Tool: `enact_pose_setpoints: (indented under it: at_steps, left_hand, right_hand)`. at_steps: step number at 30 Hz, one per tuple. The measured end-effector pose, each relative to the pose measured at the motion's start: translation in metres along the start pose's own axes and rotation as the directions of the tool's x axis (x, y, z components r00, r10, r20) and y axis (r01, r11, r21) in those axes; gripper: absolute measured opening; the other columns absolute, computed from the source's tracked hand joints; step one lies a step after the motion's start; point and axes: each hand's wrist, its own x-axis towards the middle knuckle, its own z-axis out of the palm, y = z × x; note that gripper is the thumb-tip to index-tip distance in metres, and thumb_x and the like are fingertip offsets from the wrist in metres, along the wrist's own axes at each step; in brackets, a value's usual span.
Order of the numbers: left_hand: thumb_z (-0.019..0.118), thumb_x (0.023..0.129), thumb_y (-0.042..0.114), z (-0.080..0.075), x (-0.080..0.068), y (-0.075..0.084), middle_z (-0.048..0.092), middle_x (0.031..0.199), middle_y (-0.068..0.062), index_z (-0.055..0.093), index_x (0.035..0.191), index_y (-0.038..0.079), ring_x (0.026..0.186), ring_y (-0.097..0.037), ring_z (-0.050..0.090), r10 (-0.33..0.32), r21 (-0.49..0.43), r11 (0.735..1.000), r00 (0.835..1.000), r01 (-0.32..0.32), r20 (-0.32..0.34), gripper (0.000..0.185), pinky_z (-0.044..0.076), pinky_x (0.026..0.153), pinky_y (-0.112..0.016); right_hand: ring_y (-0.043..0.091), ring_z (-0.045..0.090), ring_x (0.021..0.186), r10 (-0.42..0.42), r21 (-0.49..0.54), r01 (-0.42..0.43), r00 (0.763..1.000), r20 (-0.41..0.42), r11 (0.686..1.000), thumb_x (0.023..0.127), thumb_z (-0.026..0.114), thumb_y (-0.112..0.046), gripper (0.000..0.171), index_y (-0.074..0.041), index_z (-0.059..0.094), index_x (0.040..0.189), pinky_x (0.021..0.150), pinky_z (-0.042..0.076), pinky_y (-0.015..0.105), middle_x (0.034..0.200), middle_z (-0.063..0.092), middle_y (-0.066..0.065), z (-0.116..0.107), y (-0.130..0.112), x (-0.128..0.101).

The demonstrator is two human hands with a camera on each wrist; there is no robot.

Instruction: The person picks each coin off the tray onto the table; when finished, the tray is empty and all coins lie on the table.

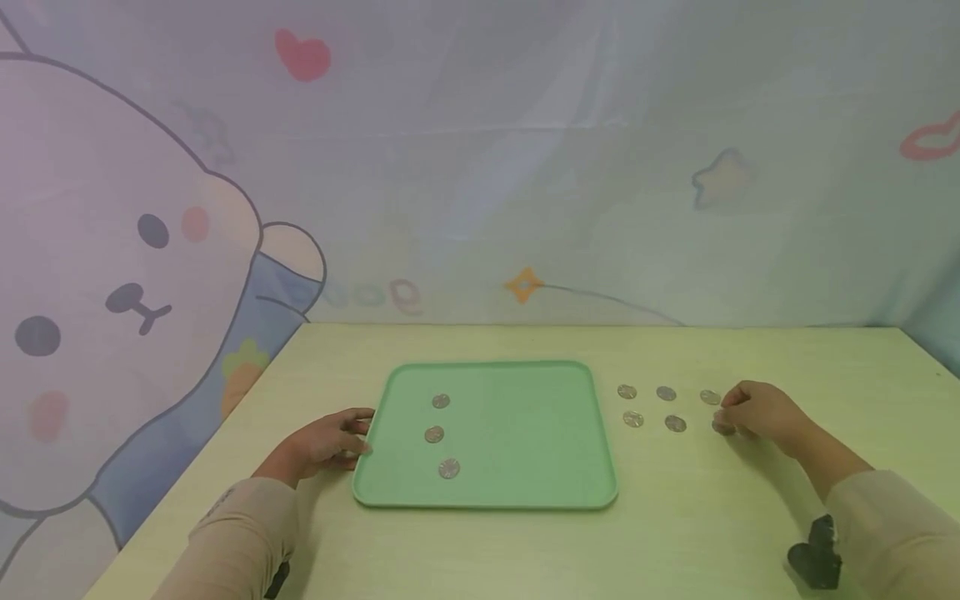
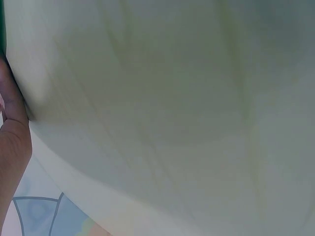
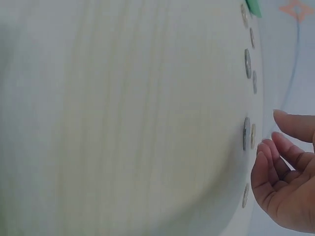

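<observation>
A light green tray lies on the table with three silver coins in its left part, one of them the nearest coin. My left hand touches the tray's left edge, fingers relaxed against the rim. Right of the tray, silver coins stand in two rows, among them a back coin and a front coin. My right hand hovers at their right end, fingertips close to the last front coin. In the right wrist view, thumb and forefinger are apart, and a further coin lies beside the curled fingers.
The pale wooden table ends at a printed cloth backdrop with a large cartoon bear at left. A black object shows beside the right sleeve.
</observation>
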Motion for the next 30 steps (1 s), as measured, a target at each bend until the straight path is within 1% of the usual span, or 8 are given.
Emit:
enact_pose_setpoints:
  at_steps: [5,10,14,20,25,28,29,30]
  left_hand:
    - [0.054,0.079,0.001,0.0,0.001,-0.001,0.036,0.119,-0.019,0.024,0.132,-0.003,0.088,-0.017,0.051,-0.003,0.001,1.0,1.0,0.003,-0.011,0.061,0.044,0.074,-0.034]
    - [0.054,0.079,0.0,0.0,0.001,-0.002,0.037,0.117,-0.018,0.025,0.132,-0.002,0.088,-0.017,0.052,-0.006,-0.001,1.0,1.0,0.006,-0.009,0.06,0.044,0.074,-0.034]
    - [0.054,0.079,0.0,0.0,0.001,-0.002,0.037,0.117,-0.018,0.023,0.133,-0.003,0.088,-0.017,0.052,-0.005,-0.003,1.0,1.0,0.005,-0.008,0.062,0.044,0.074,-0.034]
    - [0.054,0.08,0.001,-0.002,0.002,-0.002,0.034,0.119,-0.018,0.021,0.133,-0.003,0.089,-0.017,0.049,-0.008,0.005,1.0,1.0,0.008,-0.007,0.063,0.044,0.074,-0.033]
    - [0.054,0.08,0.001,-0.003,0.003,-0.002,0.035,0.119,-0.018,0.022,0.133,-0.003,0.09,-0.017,0.05,-0.009,0.008,1.0,1.0,0.009,0.001,0.062,0.044,0.075,-0.034]
    - [0.053,0.08,0.001,-0.002,0.003,-0.002,0.035,0.118,-0.018,0.022,0.133,-0.003,0.089,-0.017,0.05,-0.007,0.011,1.0,1.0,0.007,0.003,0.061,0.044,0.075,-0.035]
    - [0.054,0.08,0.001,-0.001,0.003,-0.002,0.035,0.118,-0.018,0.023,0.133,-0.003,0.089,-0.017,0.05,-0.008,0.012,1.0,1.0,0.008,0.001,0.061,0.044,0.075,-0.034]
    - [0.054,0.08,0.001,-0.001,0.003,-0.002,0.036,0.118,-0.018,0.023,0.133,-0.003,0.089,-0.017,0.05,-0.01,0.013,1.0,1.0,0.01,0.0,0.061,0.044,0.074,-0.034]
  right_hand:
    - [0.023,0.048,0.078,-0.024,0.081,0.022,0.999,0.026,0.996,0.085,0.054,-0.019,0.035,0.011,0.044,0.099,0.066,0.043,0.034,0.092,0.05,0.013,0.005,-0.012,-0.001]
    - [0.027,0.05,0.089,-0.047,0.147,0.039,0.997,0.054,0.988,0.085,0.054,-0.021,0.036,0.009,0.044,0.101,0.075,0.043,0.038,0.097,0.051,0.014,0.015,-0.025,-0.001]
    - [0.025,0.049,0.088,-0.081,0.171,0.069,0.994,0.068,0.983,0.084,0.055,-0.022,0.035,0.006,0.045,0.101,0.075,0.043,0.037,0.092,0.053,0.01,0.024,-0.037,-0.001]
    - [0.02,0.047,0.074,-0.124,0.21,0.105,0.989,0.081,0.972,0.082,0.057,-0.021,0.031,0.005,0.046,0.097,0.07,0.041,0.033,0.08,0.05,0.005,0.037,-0.06,-0.002]
    - [0.023,0.05,0.083,-0.147,0.249,0.116,0.983,0.108,0.961,0.082,0.057,-0.021,0.029,0.003,0.047,0.096,0.073,0.042,0.035,0.084,0.051,0.006,0.051,-0.076,-0.003]
    - [0.025,0.05,0.086,-0.175,0.297,0.132,0.976,0.125,0.946,0.082,0.057,-0.018,0.027,0.003,0.048,0.095,0.073,0.041,0.036,0.086,0.052,0.009,0.059,-0.082,-0.003]
    - [0.025,0.05,0.088,-0.188,0.31,0.141,0.974,0.128,0.94,0.082,0.057,-0.017,0.026,0.003,0.047,0.094,0.073,0.041,0.036,0.093,0.052,0.013,0.061,-0.083,-0.003]
    - [0.025,0.05,0.088,-0.195,0.318,0.145,0.972,0.132,0.937,0.082,0.057,-0.017,0.025,0.003,0.047,0.094,0.073,0.041,0.036,0.093,0.052,0.014,0.064,-0.085,-0.003]
